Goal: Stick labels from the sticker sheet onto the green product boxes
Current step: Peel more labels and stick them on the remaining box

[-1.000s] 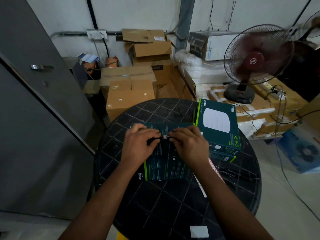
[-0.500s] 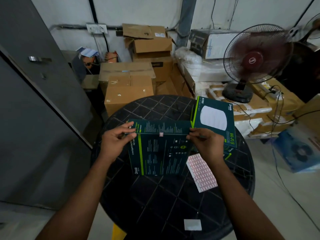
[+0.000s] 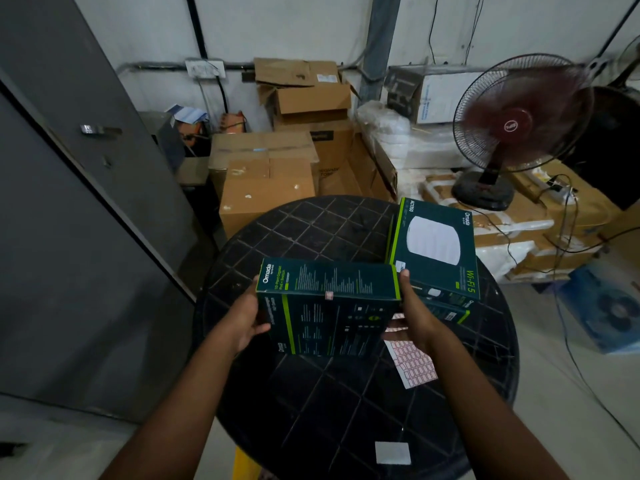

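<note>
Two hands steady one green product box point(image 3: 329, 306) above a round black table point(image 3: 311, 410): the left hand point(image 3: 242, 320) clamps its left end, the right hand point(image 3: 414, 317) its right end, so the grip is a press from both sides rather than a hold from beneath. A small pink label point(image 3: 329, 296) sits folded over the box's upper front edge. Below the right wrist lies the sticker sheet point(image 3: 412, 365), flat on the table and partly hidden by that hand. A second green box point(image 3: 436, 251) rests just behind, on top of what appears to be a third. The risks: a slackened squeeze could drop the box onto the sheet and crease unused labels, a swing rightward could knock the stack, and the running fan point(image 3: 519, 116) beyond might lift the loose sheet.
</note>
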The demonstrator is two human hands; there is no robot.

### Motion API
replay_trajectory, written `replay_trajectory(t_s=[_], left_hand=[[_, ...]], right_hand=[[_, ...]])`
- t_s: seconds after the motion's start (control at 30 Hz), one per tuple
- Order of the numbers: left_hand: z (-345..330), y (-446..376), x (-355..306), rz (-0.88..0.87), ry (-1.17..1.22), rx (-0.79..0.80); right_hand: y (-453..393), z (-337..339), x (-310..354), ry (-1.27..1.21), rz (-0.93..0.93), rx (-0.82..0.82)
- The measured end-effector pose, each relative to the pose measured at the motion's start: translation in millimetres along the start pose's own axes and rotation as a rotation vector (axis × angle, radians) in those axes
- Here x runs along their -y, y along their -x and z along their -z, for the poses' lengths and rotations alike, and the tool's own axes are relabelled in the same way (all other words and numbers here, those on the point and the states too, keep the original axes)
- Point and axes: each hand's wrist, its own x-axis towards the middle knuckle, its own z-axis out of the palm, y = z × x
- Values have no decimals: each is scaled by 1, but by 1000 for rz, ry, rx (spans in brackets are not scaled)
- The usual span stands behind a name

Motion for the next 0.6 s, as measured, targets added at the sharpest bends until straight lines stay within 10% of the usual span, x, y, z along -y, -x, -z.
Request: replay_trajectory(t_s=[0.2,0.4,0.6], left_hand=[[5,13,-23,15,242,65],[15,2,-29,-277,482,-81],[30,-3,-23,-582,197,21]], right_hand=[[4,-14,21,-238,3,2],[-1,-26,20,-366,397,11],[-5,-40,12,-52,568,62]])
